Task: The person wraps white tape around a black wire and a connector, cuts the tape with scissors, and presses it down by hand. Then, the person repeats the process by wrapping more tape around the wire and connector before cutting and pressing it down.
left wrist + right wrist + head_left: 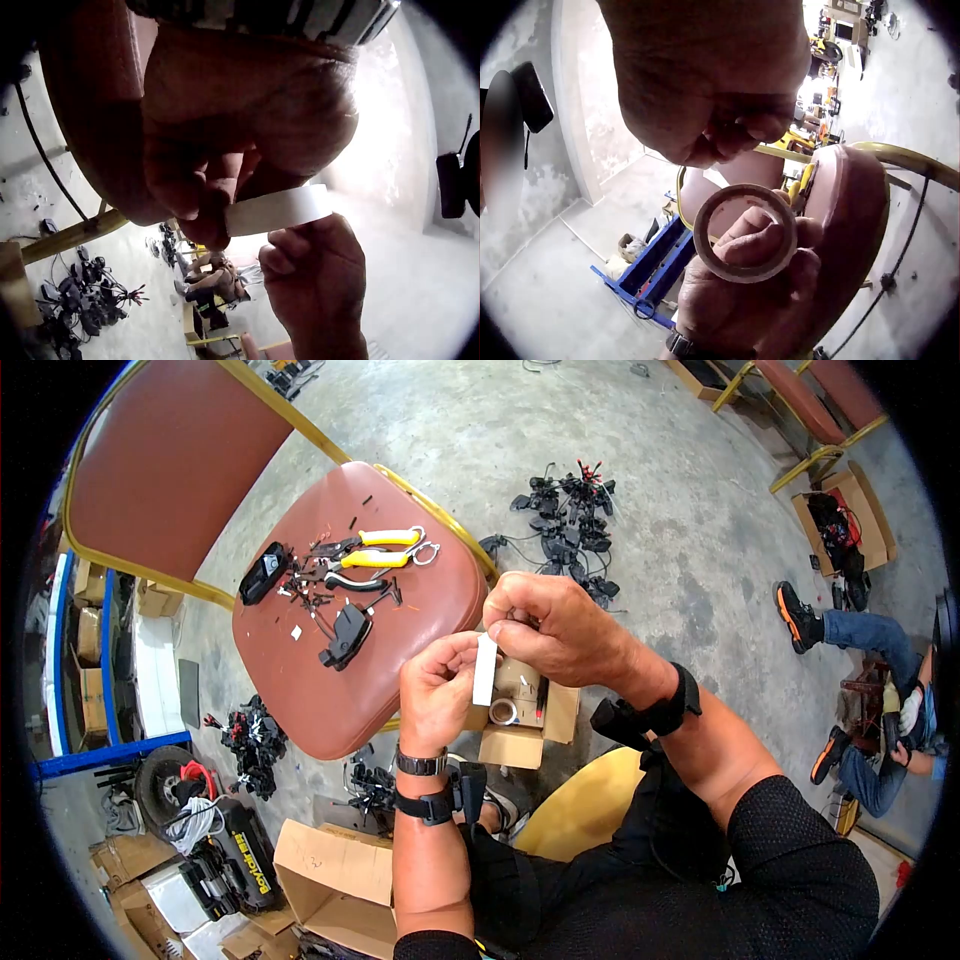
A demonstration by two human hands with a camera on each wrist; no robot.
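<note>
A roll of white tape point(485, 672) is held up in front of the body, seen edge-on in the head view. My left hand point(438, 695) grips it, and the right wrist view shows fingers point(748, 234) passing through the ring of the tape roll point(705, 247). Close against the roll's upper edge, my right hand point(555, 628) has its fingers curled. Its thumb and forefinger pinch at the tape's end, mostly hidden by the hand. In the left wrist view the right hand point(319, 277) meets the edge of the tape roll point(277, 211).
On the brown chair point(330, 705) lie yellow-handled pliers point(385, 550), a black connector point(348, 638) and scraps. Behind the hands stands an open cardboard box point(515, 748) holding another tape roll point(503, 711). Black cabled parts point(570, 520) lie on the floor. Another person point(895, 730) sits at right.
</note>
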